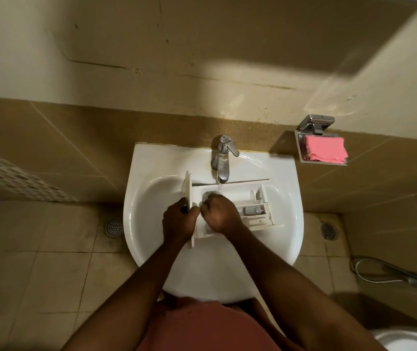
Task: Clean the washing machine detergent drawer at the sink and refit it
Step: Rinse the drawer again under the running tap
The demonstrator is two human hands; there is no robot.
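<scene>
Gripping drawer [253, 198] front, left hand [179, 219]; right hand [219, 211] curled inside drawer.

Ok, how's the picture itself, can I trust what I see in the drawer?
Head view: dim, yellowish light, but sharp enough; the wide-angle bend curves the wall lines; soft glare on the sink rim; the drawer reads clearly at its right end, but the left hand and right hand cover its left part.
</scene>
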